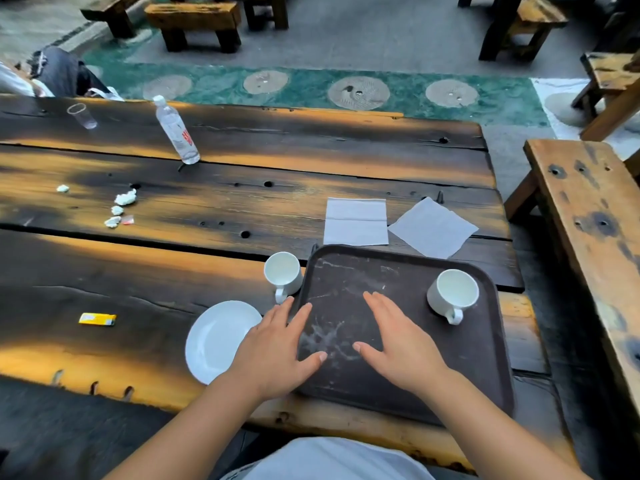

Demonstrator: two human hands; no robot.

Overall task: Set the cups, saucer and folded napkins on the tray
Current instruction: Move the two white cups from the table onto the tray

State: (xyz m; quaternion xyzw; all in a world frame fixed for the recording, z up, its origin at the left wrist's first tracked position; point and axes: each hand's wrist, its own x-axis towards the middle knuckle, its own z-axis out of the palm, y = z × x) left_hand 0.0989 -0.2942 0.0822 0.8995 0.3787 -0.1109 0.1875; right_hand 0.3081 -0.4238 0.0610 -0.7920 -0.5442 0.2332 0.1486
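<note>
My hands: left hand (277, 344) and right hand (398, 341) flat, empty over tray (398, 403) | one cup (453, 294) on tray, other cup (283, 273), saucer (216, 341), napkins (356, 221) on counter (138, 271) | china likely slick, brittle: take handles, saucer rim; napkins flimsy, pinch folds.

- Your surface (207, 209) is rough, charred wood with cracks and knot holes.
- The tray (408, 368) looks like matt dark plastic, scuffed with pale scratches.
- Both cups, left (283, 274) and right (453, 292), and the saucer (216, 337) look like smooth, glossy white ceramic.
- The two napkins (356, 221) are thin, matt white paper.
- The far bottle (176, 130) is clear plastic.
</note>
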